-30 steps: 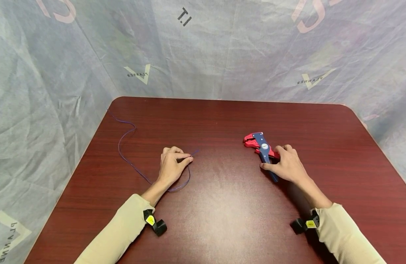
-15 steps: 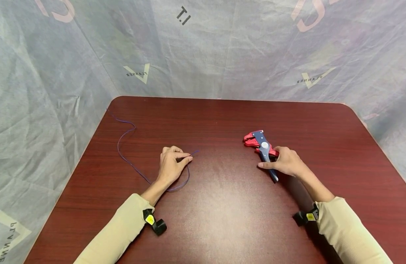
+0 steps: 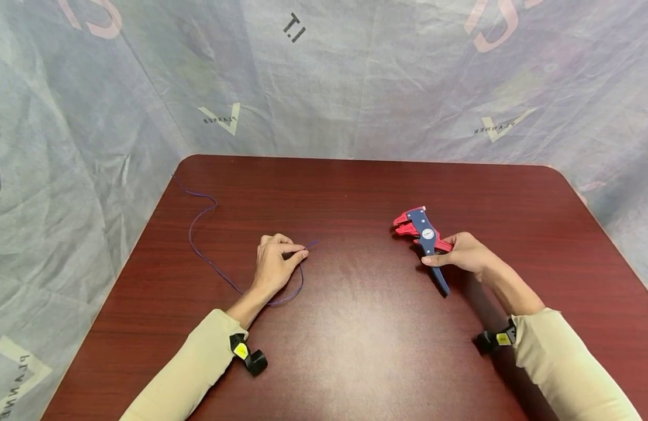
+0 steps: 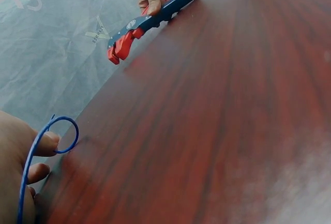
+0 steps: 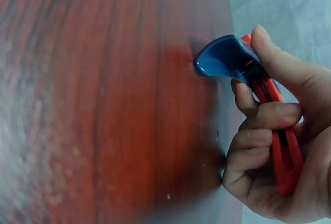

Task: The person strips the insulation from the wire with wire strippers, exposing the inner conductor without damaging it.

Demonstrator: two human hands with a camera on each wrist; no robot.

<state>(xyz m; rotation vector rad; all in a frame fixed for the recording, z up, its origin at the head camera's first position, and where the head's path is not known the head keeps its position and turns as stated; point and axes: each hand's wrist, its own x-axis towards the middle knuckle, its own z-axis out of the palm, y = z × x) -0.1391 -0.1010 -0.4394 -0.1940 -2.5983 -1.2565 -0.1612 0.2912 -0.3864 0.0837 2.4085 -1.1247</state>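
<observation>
In the head view my left hand (image 3: 273, 263) rests low over the table left of centre, thumb and forefinger pinching a thin blue-purple wire (image 4: 23, 189) close to one end. A short tip sticks out past the fingertips, and the wire loops back under the wrist. My right hand (image 3: 463, 254) grips a red and blue wire stripper (image 3: 421, 223) by its handles. In the right wrist view the fingers curl round the red handle (image 5: 287, 164), with the thumb along the blue part (image 5: 225, 58). The tool's red head points up and left, away from the wire.
The dark red wooden table (image 3: 350, 345) has rounded far corners. The rest of the wire trails in curves to the table's far left edge. Grey printed sheeting (image 3: 324, 82) hangs behind and beside the table. Each wrist carries a small black camera (image 3: 255, 362).
My right hand has closed its grip on the wire stripper and moved it slightly to the right, seemingly a little off the table. My left hand and the wire have stayed put.
</observation>
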